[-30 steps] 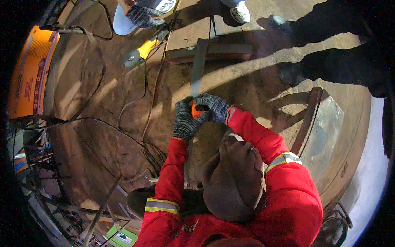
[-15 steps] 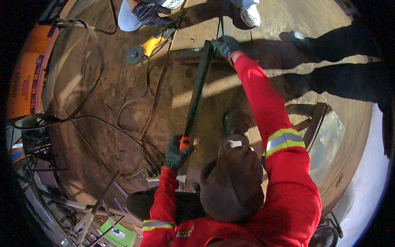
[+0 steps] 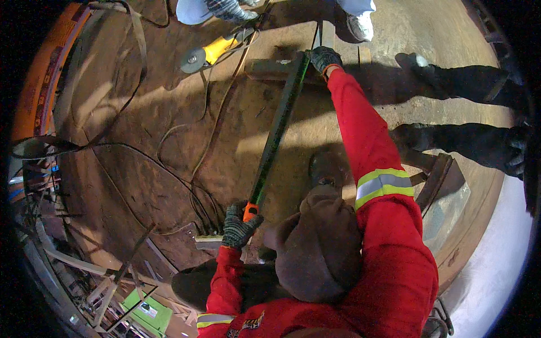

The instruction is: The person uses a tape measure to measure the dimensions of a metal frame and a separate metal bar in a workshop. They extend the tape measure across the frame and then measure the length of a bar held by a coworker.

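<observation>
A long, straight dark bar [image 3: 280, 127] slants across the floor in front of me, with a greenish glint along one edge. At its near end sits a small orange piece with a dark opening [image 3: 251, 212]. My left hand [image 3: 239, 228], in a grey knitted glove, closes around this orange piece. My right hand [image 3: 325, 59], gloved too, reaches out on a stretched arm and grips the bar's far end. Beneath that end lies a dark flat block [image 3: 270, 69]. Further left is a yellow angle grinder [image 3: 217, 49] with a round disc.
Another person's gloved hand [image 3: 231, 9] is above the grinder, with a white shoe [image 3: 359, 27] nearby. Black cables [image 3: 152, 163] loop over the brown floor. An orange box [image 3: 42, 84] stands left. Metal frames and a green case [image 3: 147, 312] crowd the lower left; an angled metal frame [image 3: 437, 183] lies right.
My view has shifted slightly, so the bar's far end appears further right. More of the grinder's yellow body shows, and the other person's hand appears higher. Both my hands keep their hold.
</observation>
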`<state>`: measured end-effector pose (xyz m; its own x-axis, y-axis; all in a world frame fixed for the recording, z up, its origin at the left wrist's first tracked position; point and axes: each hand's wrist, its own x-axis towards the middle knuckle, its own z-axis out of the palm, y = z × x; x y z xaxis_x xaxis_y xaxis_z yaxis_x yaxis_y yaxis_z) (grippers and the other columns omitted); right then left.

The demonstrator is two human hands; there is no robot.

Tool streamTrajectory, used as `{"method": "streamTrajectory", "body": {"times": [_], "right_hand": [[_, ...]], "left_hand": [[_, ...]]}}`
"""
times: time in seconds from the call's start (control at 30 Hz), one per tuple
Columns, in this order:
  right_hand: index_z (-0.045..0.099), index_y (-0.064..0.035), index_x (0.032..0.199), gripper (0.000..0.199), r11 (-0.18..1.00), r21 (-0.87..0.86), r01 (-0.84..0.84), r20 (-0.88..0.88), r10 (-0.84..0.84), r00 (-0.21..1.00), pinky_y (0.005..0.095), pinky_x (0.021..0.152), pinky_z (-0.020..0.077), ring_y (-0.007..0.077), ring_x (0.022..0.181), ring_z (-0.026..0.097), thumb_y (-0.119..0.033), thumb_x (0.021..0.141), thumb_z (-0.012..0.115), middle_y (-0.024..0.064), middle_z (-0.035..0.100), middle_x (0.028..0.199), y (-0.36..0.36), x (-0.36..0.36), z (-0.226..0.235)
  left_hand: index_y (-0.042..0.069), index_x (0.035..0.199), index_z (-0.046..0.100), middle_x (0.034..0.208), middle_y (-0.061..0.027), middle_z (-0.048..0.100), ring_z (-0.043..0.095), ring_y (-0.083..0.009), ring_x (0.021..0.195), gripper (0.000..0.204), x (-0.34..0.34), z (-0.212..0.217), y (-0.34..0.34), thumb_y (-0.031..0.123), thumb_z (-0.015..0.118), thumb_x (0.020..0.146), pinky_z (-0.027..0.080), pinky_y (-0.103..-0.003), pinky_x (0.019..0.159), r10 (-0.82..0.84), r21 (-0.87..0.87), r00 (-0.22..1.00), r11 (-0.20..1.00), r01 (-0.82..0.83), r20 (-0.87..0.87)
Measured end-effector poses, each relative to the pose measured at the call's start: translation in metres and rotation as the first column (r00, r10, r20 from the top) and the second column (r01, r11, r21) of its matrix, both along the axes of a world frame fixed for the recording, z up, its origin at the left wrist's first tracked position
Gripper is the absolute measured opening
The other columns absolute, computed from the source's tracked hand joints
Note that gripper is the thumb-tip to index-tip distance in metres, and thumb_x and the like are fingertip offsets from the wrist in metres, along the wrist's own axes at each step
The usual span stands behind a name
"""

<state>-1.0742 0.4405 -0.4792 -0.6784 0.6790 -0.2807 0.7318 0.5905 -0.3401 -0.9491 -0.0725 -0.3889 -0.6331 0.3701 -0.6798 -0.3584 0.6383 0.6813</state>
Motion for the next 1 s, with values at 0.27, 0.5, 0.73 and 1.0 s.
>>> {"method": "streamTrajectory", "body": {"times": [0.27,0.5,0.73,1.0], "right_hand": [[0.064,-0.0109,0.100,0.052,0.995,0.101,0.020,-0.035,-0.016,0.999,0.0447,0.088,0.0414,0.0348,0.101,0.055,-0.054,0.077,0.047,0.0153,0.060,0.106,-0.008,0.002,-0.007],[0.060,-0.0050,0.102,0.055,0.966,0.257,0.039,-0.280,0.036,0.959,0.0439,0.085,0.0425,0.0351,0.096,0.056,-0.053,0.076,0.055,0.0192,0.060,0.100,-0.044,0.018,-0.007],[0.058,-0.0109,0.109,0.036,0.461,0.352,-0.815,0.043,0.862,0.506,0.0429,0.095,0.0376,0.0331,0.109,0.048,-0.032,0.079,0.057,0.0143,0.055,0.111,-0.159,0.088,0.036],[0.060,-0.0156,0.100,0.033,0.149,0.499,-0.854,-0.394,0.916,-0.071,0.0445,0.088,0.0420,0.0290,0.099,0.054,-0.013,0.067,0.060,0.0088,0.058,0.103,-0.250,0.130,0.018]], "left_hand": [[0.001,0.111,0.046,0.100,-0.0115,0.054,0.054,-0.0205,0.090,0.057,0.008,-0.005,-0.008,0.019,0.077,0.066,0.045,-0.034,0.079,0.032,0.056,0.999,0.998,-0.034,0.031],[0.001,0.113,0.047,0.104,-0.0110,0.053,0.053,-0.0212,0.095,0.061,0.031,-0.007,-0.056,0.021,0.078,0.064,0.044,-0.035,0.081,-0.144,-0.021,0.985,0.990,0.143,-0.099],[0.005,0.116,0.044,0.107,-0.0080,0.053,0.053,-0.0194,0.095,0.060,0.106,-0.034,-0.192,0.019,0.075,0.067,0.044,-0.034,0.084,0.001,-0.069,1.000,0.998,-0.001,-0.002],[0.002,0.112,0.049,0.105,-0.0117,0.053,0.052,-0.0255,0.096,0.059,0.108,-0.033,-0.197,0.019,0.077,0.063,0.040,-0.034,0.087,-0.150,-0.237,0.976,0.965,0.111,-0.156]]}}
